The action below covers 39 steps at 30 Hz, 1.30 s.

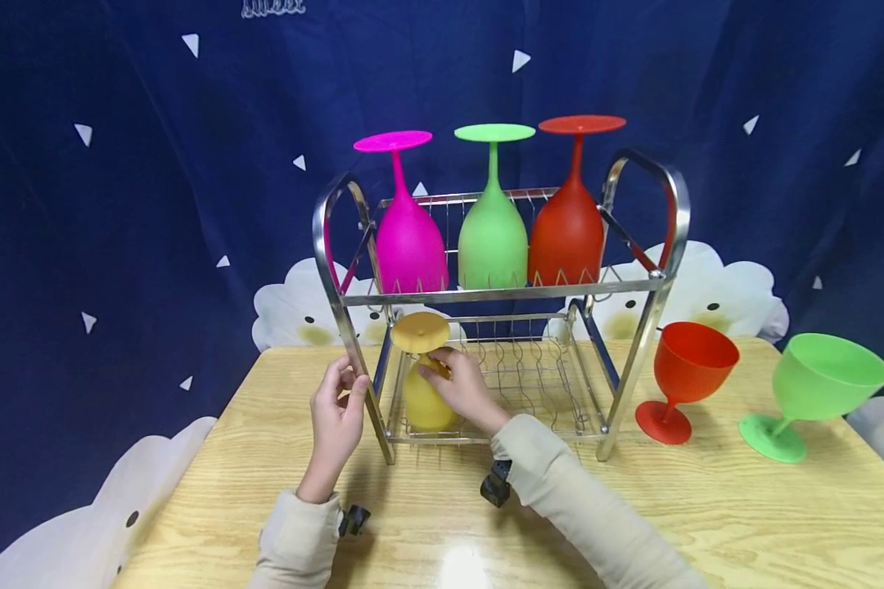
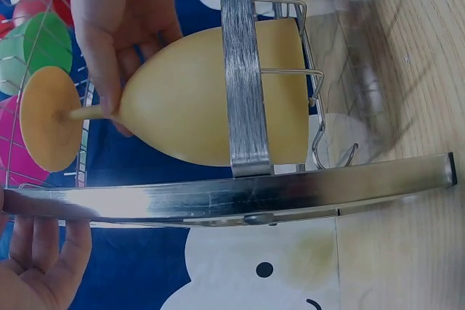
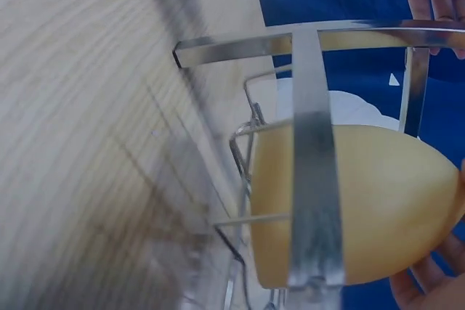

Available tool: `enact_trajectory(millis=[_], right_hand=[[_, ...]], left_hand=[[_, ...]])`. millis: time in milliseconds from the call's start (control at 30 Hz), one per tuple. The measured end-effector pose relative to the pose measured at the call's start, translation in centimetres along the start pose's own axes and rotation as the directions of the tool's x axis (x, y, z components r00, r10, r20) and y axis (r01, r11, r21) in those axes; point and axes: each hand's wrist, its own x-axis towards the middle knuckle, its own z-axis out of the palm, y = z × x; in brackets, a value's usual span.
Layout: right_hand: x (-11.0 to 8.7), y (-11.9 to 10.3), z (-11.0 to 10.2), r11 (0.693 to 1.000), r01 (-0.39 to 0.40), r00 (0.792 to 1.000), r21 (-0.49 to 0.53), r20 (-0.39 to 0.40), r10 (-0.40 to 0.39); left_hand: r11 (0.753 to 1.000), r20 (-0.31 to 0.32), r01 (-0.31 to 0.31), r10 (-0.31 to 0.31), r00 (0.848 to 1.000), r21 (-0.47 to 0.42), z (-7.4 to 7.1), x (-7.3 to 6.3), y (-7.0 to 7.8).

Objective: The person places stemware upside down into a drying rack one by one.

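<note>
A yellow goblet stands upside down at the left end of the lower tier of a two-tier metal dish rack. My right hand pinches its stem just under the upturned foot, as the left wrist view also shows. My left hand grips the rack's left front post, its fingers behind the metal and the thumb in front. On the upper tier, a magenta goblet, a green goblet and a red goblet sit upside down in a row, left to right.
To the right of the rack, a second red goblet and a second green goblet stand upright on the wooden table. A dark blue curtain with white triangles and cloud figures hangs behind.
</note>
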Motion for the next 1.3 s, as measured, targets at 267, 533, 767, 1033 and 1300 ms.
enact_trajectory(millis=[267,533,767,1033,1300], right_hand=[[-1.0,0.2,0.1,0.979,-0.187,0.980,0.081,0.081,0.181],[-0.8,0.3,-0.1,0.984,-0.169,0.984,0.060,0.059,0.165],[-1.5,-0.8,-1.6,0.981,-0.182,0.983,0.071,0.052,0.178],[-2.3,-2.4,-4.2,0.983,-0.159,0.986,0.095,0.070,0.153],[-4.5,-3.0,-7.0,0.981,-0.143,0.986,0.134,0.107,0.129]], left_hand=[[1.000,-0.005,0.002,-0.002,1.000,-0.008,0.1,-0.1,-0.1],[1.000,0.003,0.000,0.000,1.000,-0.026,0.3,0.4,-0.1],[0.999,0.004,0.031,-0.031,1.000,-0.019,0.1,0.0,-0.2],[1.000,-0.003,0.002,-0.002,1.000,-0.030,0.0,0.4,-0.2],[0.999,0.003,0.023,-0.023,1.000,-0.031,0.1,0.0,-0.1]])
